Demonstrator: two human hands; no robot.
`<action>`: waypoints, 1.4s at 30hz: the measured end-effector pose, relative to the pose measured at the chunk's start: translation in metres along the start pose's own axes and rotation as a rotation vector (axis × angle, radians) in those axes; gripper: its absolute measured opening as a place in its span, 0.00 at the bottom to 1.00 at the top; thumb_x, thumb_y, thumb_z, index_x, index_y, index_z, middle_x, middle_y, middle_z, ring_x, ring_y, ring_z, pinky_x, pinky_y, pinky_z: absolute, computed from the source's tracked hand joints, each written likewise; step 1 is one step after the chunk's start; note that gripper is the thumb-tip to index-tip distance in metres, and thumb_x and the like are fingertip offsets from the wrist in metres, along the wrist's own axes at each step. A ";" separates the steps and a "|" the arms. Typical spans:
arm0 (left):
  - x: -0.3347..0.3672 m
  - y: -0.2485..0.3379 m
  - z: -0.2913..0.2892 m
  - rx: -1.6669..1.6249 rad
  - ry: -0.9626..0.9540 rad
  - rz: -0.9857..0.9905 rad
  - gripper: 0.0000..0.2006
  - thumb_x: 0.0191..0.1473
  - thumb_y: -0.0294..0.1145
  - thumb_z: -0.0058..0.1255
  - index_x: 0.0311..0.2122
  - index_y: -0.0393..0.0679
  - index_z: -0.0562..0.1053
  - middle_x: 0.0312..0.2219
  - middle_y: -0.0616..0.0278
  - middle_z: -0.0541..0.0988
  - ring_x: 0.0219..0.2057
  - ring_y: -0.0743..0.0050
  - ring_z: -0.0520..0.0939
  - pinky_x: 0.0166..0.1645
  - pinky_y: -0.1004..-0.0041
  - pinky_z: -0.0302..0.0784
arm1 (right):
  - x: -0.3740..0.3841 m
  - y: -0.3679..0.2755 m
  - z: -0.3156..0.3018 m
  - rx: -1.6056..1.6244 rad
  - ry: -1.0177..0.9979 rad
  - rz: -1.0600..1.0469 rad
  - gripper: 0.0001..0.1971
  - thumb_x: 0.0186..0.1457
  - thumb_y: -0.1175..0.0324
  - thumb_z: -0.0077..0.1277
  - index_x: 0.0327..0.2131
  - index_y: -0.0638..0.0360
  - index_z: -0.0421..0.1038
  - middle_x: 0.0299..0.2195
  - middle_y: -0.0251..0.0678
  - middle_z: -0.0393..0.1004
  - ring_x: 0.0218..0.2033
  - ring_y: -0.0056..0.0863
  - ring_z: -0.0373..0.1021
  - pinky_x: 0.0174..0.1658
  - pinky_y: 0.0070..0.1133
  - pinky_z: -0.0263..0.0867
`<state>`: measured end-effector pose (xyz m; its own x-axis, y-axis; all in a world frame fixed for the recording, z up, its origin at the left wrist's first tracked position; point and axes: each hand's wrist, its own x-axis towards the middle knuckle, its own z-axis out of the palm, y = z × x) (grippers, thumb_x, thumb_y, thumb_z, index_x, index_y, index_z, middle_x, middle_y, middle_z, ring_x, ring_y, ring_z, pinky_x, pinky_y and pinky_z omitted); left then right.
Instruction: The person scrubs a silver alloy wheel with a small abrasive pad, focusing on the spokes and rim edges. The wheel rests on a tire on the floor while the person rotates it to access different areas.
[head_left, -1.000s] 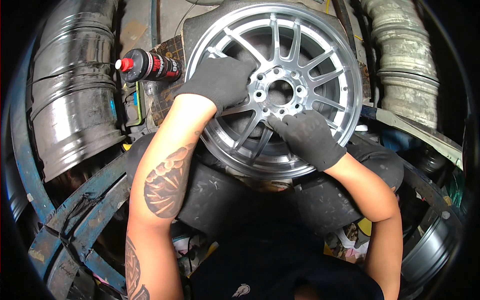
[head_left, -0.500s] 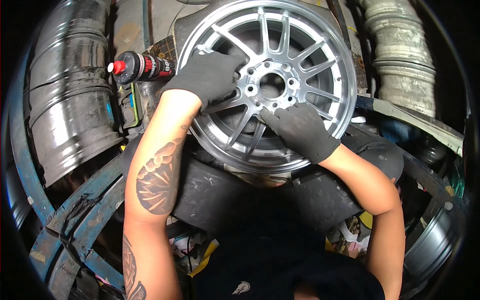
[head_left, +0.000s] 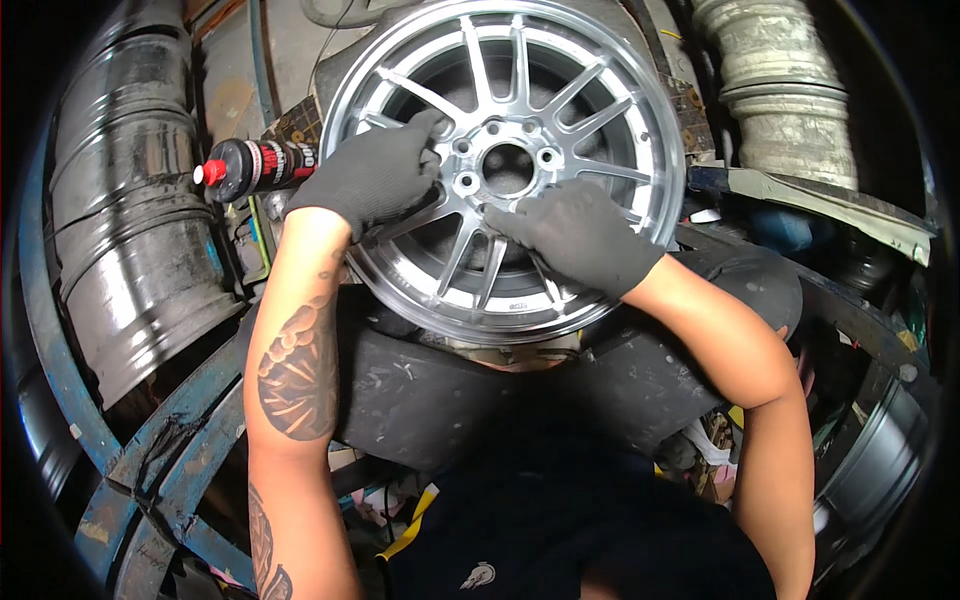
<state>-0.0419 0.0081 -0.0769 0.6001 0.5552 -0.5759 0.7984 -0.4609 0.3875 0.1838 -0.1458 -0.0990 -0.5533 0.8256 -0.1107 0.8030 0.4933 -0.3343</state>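
A silver multi-spoke car wheel rim (head_left: 492, 92) lies face up in front of me, with a ring of bolt holes around its round centre bore. My left hand (head_left: 375, 170), in a dark grey knit glove, has its fingers curled over the spokes left of the hub. On the lower side of the hub, my gloved right hand (head_left: 580, 235) is closed, its fingertips pressed down beside a bolt hole. Anything pinched in those right fingers is hidden. Just left of the rim, a black bottle (head_left: 250, 168) with a red cap lies on its side.
Stacked metal wheel barrels (head_left: 140, 200) stand at the left, with duller ones (head_left: 775, 90) at the far right. A blue metal frame (head_left: 150, 445) curves along the left. Black curved padding (head_left: 430, 405) lies between the rim and my body. Another silver rim (head_left: 875, 450) is at the lower right.
The whole view has shifted and tilted, placing the rim and bottle further left in the picture. My right fingertips have moved slightly closer to the hub's bolt hole. My left hand stays on the spokes.
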 end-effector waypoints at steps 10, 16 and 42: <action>-0.013 -0.002 -0.011 -0.548 0.135 -0.133 0.39 0.67 0.45 0.52 0.73 0.33 0.51 0.44 0.36 0.85 0.51 0.51 0.87 0.55 0.59 0.81 | -0.019 0.050 -0.051 0.206 -0.023 0.264 0.16 0.67 0.58 0.56 0.54 0.48 0.81 0.43 0.42 0.85 0.46 0.46 0.80 0.53 0.39 0.75; -0.015 0.007 -0.012 -1.191 0.159 -0.115 0.40 0.68 0.38 0.57 0.75 0.38 0.48 0.42 0.53 0.84 0.36 0.76 0.84 0.35 0.77 0.80 | -0.025 0.059 -0.059 0.416 -0.194 0.273 0.17 0.68 0.58 0.56 0.56 0.49 0.81 0.52 0.42 0.83 0.51 0.47 0.79 0.58 0.38 0.73; -0.004 -0.030 0.012 -1.335 0.299 0.167 0.19 0.69 0.25 0.51 0.63 0.41 0.67 0.56 0.57 0.75 0.56 0.64 0.80 0.58 0.59 0.87 | 0.007 0.027 -0.010 1.875 -0.058 0.655 0.16 0.71 0.60 0.52 0.52 0.61 0.74 0.35 0.34 0.78 0.32 0.26 0.77 0.43 0.28 0.76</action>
<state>-0.0690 0.0113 -0.0948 0.5448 0.7643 -0.3450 0.0566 0.3770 0.9245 0.2036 -0.1240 -0.0991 -0.3600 0.7012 -0.6154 -0.3236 -0.7125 -0.6226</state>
